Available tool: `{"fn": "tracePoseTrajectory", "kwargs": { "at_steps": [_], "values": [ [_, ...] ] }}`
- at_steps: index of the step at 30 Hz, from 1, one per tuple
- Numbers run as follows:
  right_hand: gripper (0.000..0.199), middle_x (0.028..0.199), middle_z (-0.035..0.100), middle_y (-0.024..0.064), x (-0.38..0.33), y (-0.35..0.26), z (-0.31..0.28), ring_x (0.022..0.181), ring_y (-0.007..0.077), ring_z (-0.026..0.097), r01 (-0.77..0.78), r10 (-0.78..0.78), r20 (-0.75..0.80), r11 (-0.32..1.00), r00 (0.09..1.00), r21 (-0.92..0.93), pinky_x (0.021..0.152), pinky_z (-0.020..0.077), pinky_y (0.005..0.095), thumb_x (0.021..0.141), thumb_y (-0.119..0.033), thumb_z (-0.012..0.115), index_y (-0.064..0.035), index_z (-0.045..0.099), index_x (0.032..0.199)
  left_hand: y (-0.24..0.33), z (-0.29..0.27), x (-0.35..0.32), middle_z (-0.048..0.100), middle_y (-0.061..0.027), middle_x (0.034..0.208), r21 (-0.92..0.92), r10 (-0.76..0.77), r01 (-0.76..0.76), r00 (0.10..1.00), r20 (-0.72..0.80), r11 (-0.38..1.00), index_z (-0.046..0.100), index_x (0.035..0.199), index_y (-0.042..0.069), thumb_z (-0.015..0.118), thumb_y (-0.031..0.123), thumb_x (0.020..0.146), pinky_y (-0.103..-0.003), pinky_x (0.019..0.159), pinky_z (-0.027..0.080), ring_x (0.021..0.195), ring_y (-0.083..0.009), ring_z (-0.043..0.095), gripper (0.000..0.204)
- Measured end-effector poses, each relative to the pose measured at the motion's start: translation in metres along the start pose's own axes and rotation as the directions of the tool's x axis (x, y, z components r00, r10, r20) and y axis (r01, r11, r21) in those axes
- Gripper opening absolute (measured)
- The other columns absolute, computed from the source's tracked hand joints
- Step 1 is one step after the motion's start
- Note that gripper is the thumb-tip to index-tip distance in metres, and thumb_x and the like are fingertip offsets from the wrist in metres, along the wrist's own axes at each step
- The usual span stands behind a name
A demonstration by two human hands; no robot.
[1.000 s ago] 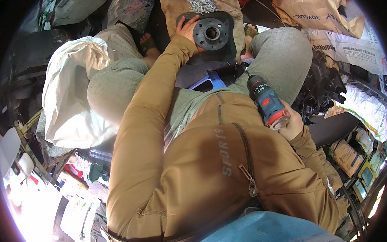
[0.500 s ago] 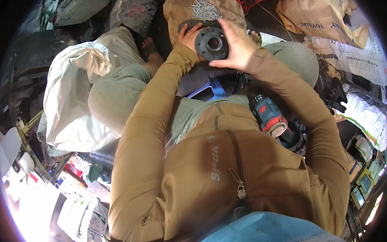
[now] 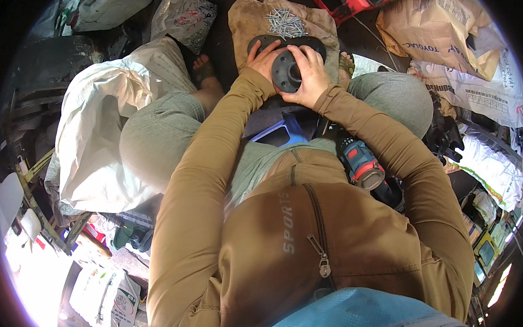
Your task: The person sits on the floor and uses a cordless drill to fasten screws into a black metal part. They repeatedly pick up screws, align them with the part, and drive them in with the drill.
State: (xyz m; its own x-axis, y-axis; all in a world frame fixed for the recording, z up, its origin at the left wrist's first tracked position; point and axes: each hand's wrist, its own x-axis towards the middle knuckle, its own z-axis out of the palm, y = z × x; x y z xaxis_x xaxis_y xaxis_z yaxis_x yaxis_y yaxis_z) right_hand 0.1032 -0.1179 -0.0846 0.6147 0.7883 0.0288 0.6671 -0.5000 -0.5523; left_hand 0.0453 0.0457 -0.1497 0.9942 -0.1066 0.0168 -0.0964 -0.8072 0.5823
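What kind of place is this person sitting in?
Probably a cluttered workshop or storeroom: a pile of screws on brown cloth, a cordless drill in the lap, and big printed sacks stacked around.

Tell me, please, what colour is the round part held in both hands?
Dark grey, almost black. The round part shows best in the head view, between the left hand and right hand.

- Two hands, left hand (image 3: 263, 58) and right hand (image 3: 311, 75), both on one round dark metal disc (image 3: 285, 70).
- One cordless drill (image 3: 362, 166).
- One pile of screws (image 3: 285, 23), too many to count.
- One white sack (image 3: 96, 140).
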Motion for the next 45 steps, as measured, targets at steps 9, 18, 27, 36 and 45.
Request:
{"fn": "tracePoseTrajectory", "kwargs": {
  "at_steps": [9,18,27,36,45],
  "values": [
    [0.102,0.126,0.036,0.0224,0.0004,0.0005,-0.0041,0.116,0.0410,0.038,0.037,-0.037,-0.001,0.999,0.999,0.008,0.098,0.0372,0.0465,0.050,-0.028,0.084,-0.0081,0.032,0.136,-0.0003,-0.0007,-0.0007,0.045,-0.0042,0.136,0.009,0.007,-0.007,1.000,-0.002,1.000,0.043,0.132,0.014,0.078,0.042,0.056,-0.045,0.114,0.006,0.137,-0.0169,0.026,0.089],
    [0.100,0.126,0.036,0.0241,-0.0001,-0.0029,-0.0001,0.116,0.0417,0.038,0.005,-0.006,-0.039,1.000,0.999,-0.002,0.099,0.0369,0.0463,0.052,-0.028,0.083,-0.0064,0.032,0.135,-0.0007,0.0018,0.0007,0.044,-0.0036,0.137,0.005,0.000,0.000,1.000,-0.012,1.000,0.041,0.133,0.014,0.076,0.042,0.057,-0.044,0.114,0.006,0.137,-0.0175,0.026,0.089],
    [0.099,0.124,0.036,0.0241,-0.0001,-0.0062,0.0007,0.114,0.0417,0.038,-0.017,0.017,-0.055,1.000,0.998,-0.005,0.098,0.0368,0.0460,0.053,-0.029,0.083,-0.0061,0.032,0.134,-0.0013,0.0037,-0.0003,0.044,-0.0039,0.137,-0.011,0.001,-0.001,1.000,-0.030,1.000,0.041,0.134,0.014,0.075,0.041,0.057,-0.044,0.115,0.005,0.137,-0.0170,0.026,0.088],
    [0.100,0.123,0.036,0.0234,0.0004,-0.0079,0.0009,0.113,0.0414,0.038,-0.037,0.035,-0.059,0.999,0.998,-0.034,0.098,0.0371,0.0460,0.053,-0.030,0.084,-0.0061,0.031,0.134,0.0005,0.0028,0.0002,0.046,-0.0040,0.136,-0.012,0.002,-0.003,0.999,-0.053,1.000,0.042,0.133,0.015,0.074,0.039,0.058,-0.044,0.114,0.007,0.136,-0.0159,0.028,0.085],
    [0.105,0.125,0.037,0.0233,0.0029,0.0006,-0.0039,0.115,0.0412,0.039,0.034,-0.034,-0.003,0.999,0.999,0.025,0.098,0.0376,0.0447,0.052,-0.034,0.086,-0.0053,0.029,0.136,0.0009,-0.0014,-0.0025,0.044,0.0019,0.138,0.009,0.011,-0.011,0.999,-0.045,1.000,0.040,0.135,0.021,0.075,0.042,0.061,-0.045,0.114,0.009,0.136,-0.0152,0.029,0.085]
  ]
}}
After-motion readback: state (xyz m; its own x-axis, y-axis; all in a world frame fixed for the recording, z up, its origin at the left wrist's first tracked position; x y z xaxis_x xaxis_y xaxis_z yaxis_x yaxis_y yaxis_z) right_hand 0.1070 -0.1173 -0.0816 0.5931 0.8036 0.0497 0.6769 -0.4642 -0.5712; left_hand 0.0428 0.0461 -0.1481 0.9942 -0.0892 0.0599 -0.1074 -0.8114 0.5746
